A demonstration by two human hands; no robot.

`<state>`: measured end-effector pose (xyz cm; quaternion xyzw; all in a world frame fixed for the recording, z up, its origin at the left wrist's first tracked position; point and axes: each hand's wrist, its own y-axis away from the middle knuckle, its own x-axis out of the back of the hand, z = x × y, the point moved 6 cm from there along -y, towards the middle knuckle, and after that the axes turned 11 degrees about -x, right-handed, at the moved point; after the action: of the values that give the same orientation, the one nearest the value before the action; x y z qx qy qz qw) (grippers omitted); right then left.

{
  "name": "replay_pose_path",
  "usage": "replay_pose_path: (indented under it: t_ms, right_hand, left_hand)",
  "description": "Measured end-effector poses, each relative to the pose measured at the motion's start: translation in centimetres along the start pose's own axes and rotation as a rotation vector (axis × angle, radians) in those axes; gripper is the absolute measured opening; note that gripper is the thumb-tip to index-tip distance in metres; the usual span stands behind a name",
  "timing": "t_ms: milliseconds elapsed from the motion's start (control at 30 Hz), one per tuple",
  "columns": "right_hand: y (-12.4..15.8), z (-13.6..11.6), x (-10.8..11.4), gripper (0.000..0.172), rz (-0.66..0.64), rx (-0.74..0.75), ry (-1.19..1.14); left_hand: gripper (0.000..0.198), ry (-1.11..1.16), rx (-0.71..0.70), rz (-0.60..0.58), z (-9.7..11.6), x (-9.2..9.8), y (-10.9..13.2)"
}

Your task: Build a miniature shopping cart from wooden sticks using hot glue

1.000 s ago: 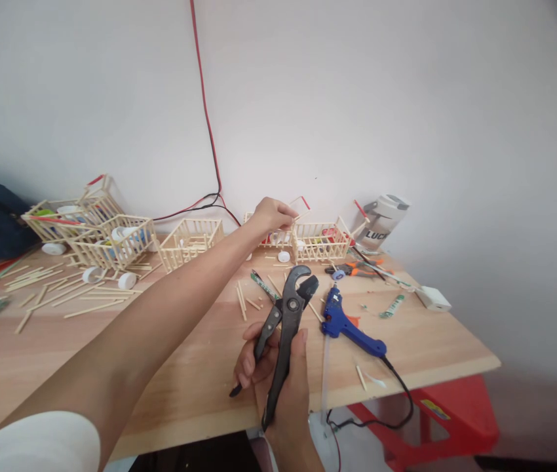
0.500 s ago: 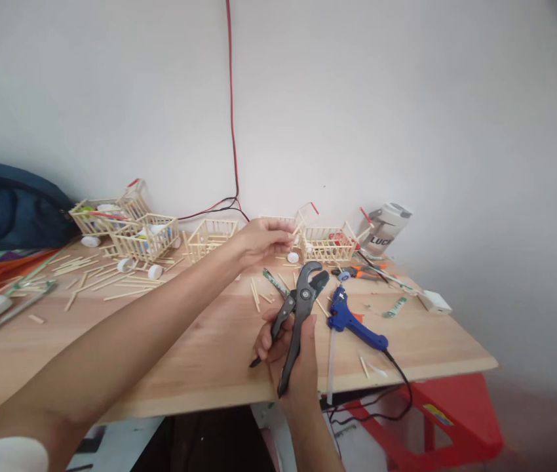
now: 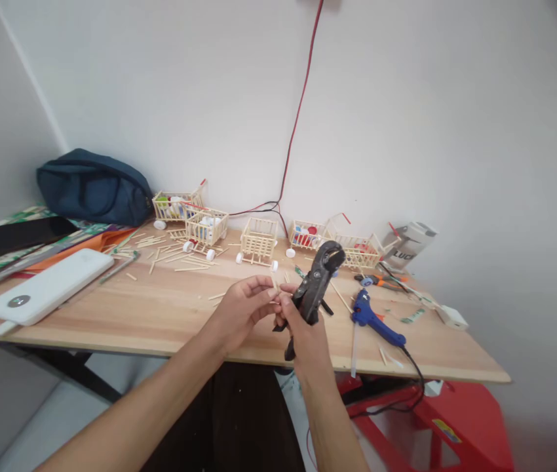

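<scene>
In front of me, above the table's near part, my two hands meet. My left hand (image 3: 242,313) is closed in a pinch on a short thin wooden stick (image 3: 275,282). My right hand (image 3: 309,341) is wrapped round a black pipe cutter (image 3: 316,283), its curved jaw pointing up. The thumb and fingertips of the right hand also touch near the stick's lower end; whether they grip it too is hard to see. Just beyond the hands stands a small wooden cart (image 3: 257,242) with white wheels.
More little stick carts (image 3: 206,227) line the wall, with loose sticks (image 3: 192,262) before them. A blue glue gun (image 3: 374,321), orange-handled pliers (image 3: 386,282) and a paper cup (image 3: 409,246) are on the right. At left lie a white power bank (image 3: 57,282) and a blue bag (image 3: 96,187).
My left hand has drawn back from the carts to my right hand, with a stick between its fingers. The cutter has turned in my right hand. My view has swung left.
</scene>
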<state>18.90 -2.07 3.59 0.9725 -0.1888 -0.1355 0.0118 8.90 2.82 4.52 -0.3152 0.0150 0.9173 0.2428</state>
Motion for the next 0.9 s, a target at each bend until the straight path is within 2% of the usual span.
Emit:
replay_pose_path:
  t_ms: [67, 200, 300, 400, 567, 700, 800, 900]
  right_hand:
    - [0.1, 0.4, -0.7, 0.035, 0.013, -0.013, 0.043]
    - [-0.1, 1.1, -2.1, 0.03, -0.039, -0.039, 0.063]
    - [-0.2, 1.8, -2.3, 0.031, -0.062, -0.092, 0.048]
    - [-0.2, 2.6, -1.9, 0.033, -0.044, -0.134, -0.007]
    - [-0.1, 3.4, -1.6, 0.033, -0.036, -0.156, -0.007]
    - [0.0, 2.9, -1.6, 0.034, -0.033, -0.149, 0.045]
    - [0.0, 2.0, -1.5, 0.032, -0.07, -0.127, 0.113]
    - [-0.5, 1.3, -1.3, 0.033, -0.136, -0.103, 0.259]
  left_hand:
    - [0.027, -0.038, -0.062, 0.054, 0.2, 0.6, 0.8]
    - [0.024, -0.129, -0.157, 0.12, 0.2, 1.4, 1.4]
    - [0.024, -0.167, -0.171, 0.183, 0.0, 1.8, 1.7]
    - [0.026, -0.097, -0.16, 0.204, -0.5, 1.9, 1.9]
    - [0.025, -0.01, -0.172, 0.194, -1.1, 1.9, 2.4]
    - [0.021, -0.02, -0.196, 0.169, -0.6, 1.9, 2.8]
    - [0.014, -0.131, -0.207, 0.088, 0.4, 2.2, 2.7]
    - [0.012, -0.355, -0.179, 0.029, 1.4, 3.2, 2.2]
